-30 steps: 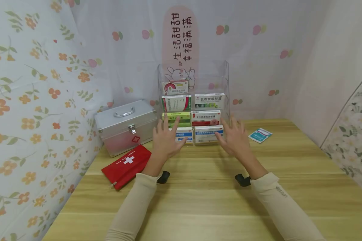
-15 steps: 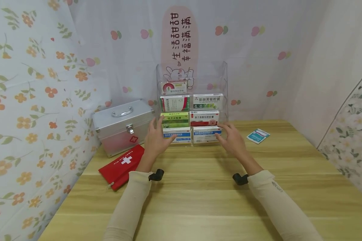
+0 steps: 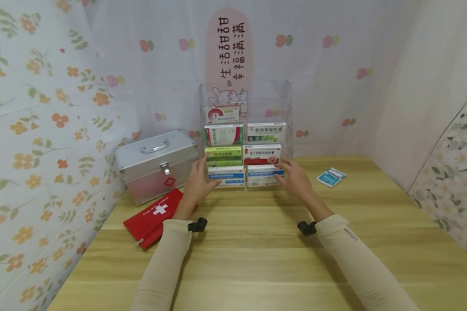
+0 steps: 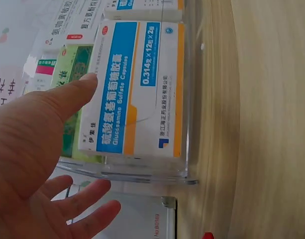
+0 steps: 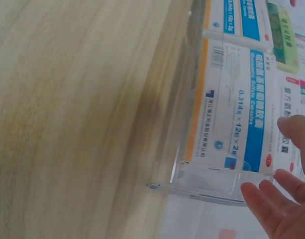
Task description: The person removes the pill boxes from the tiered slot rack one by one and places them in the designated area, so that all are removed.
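A clear tiered display rack stands at the back, filled with medicine boxes. My left hand is at its lower left side. There the thumb is over the front of a blue-and-white capsule box, and the other fingers spread outside the rack's side wall. My right hand mirrors this at the lower right, beside a second blue-and-white capsule box. Its thumb is near the red-and-white box and its fingers extend past the rack's end. Above the left capsule box sits a green box.
To the left stands a silver metal case with a handle and latch. A red first aid pouch lies before it, partly behind the left forearm. A small teal-and-white packet lies to the rack's right on the wooden table.
My left hand has moved left from in front of the lower boxes to the rack's left side. My right hand has lowered slightly beside the right end. The boxes stay in their tiers.
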Demonstrator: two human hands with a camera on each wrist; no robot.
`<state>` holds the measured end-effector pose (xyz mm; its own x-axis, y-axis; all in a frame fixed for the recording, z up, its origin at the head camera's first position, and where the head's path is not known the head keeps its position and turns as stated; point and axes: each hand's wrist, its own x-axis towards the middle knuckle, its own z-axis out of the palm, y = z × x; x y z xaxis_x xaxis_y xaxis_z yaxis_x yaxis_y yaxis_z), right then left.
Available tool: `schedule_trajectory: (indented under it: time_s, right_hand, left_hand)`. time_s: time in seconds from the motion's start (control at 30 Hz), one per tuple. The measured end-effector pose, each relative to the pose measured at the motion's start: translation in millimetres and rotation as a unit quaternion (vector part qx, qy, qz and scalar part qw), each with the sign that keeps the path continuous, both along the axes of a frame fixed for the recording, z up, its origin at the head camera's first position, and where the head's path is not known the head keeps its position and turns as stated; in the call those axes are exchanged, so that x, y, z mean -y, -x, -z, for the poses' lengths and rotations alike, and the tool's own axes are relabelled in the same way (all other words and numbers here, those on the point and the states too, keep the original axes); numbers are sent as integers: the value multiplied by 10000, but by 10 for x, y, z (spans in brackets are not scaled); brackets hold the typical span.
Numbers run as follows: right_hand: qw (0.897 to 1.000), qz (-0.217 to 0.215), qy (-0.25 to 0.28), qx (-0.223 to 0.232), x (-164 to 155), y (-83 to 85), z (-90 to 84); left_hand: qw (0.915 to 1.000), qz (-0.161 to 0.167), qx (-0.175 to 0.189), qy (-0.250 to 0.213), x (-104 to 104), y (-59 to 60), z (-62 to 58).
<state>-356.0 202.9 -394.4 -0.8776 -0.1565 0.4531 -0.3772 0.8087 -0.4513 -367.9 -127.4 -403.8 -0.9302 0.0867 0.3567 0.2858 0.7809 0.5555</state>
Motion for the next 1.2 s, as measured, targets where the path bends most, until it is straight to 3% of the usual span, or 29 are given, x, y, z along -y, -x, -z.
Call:
schedule_trajectory:
  time_s: [0.27,0.53,0.8,1.2]
  right_hand:
    - [9998,4,174,75,4,94,102]
    - [9995,31,307,-20,22,124,153]
    - [9979,-188,595,-182,-2,138,183]
    - [9977,-199,510,-388,-43,162,249]
  left_hand:
    - [9992,224,341,11,95,35,68]
    - [9993,317,204,84,158,86,134]
    - [9990,161,-38,-413,180,114,136]
    - [9999,150,81,21,221,140,94]
